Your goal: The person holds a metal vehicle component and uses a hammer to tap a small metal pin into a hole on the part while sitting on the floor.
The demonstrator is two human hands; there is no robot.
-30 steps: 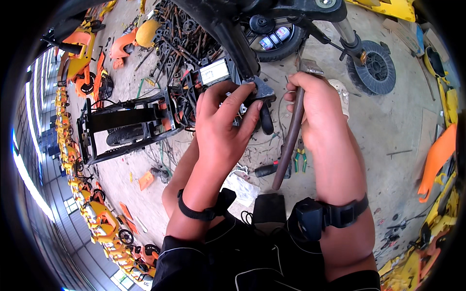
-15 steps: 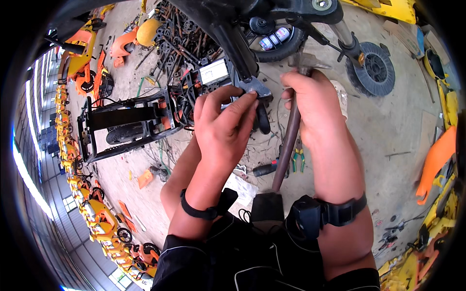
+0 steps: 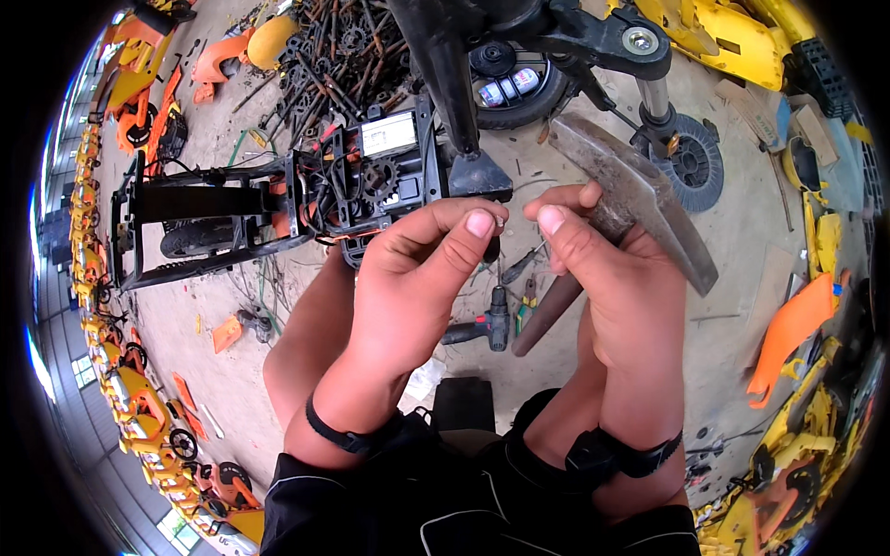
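My right hand [image 3: 616,287] is closed round a hammer [image 3: 649,199]. Its worn steel head is raised and tilted, and the dark handle slopes down toward the lower left. My left hand [image 3: 408,278] pinches a tiny pale piece between thumb and forefinger, too small to name. The two hands face each other, a small gap between their fingertips. Just beyond the left fingertips is a dark metal bracket [image 3: 477,174] at the end of a black tube [image 3: 450,93]. Left of it lies a black vehicle frame [image 3: 209,199] with wiring and a battery-like box [image 3: 389,134].
On the floor below my hands lie a cordless drill [image 3: 498,320], pliers [image 3: 527,306] and a screwdriver [image 3: 519,266]. Beyond them are a heap of rusty metal parts [image 3: 343,56], a tyre [image 3: 524,116] and a wheel [image 3: 695,167]. Orange [image 3: 793,334] and yellow panels [image 3: 728,42] lie right.
My left hand has drawn back from the bracket, still pinching. My right hand has moved nearer and lifted the hammer head, which now tilts toward the right. The view has shifted slightly.
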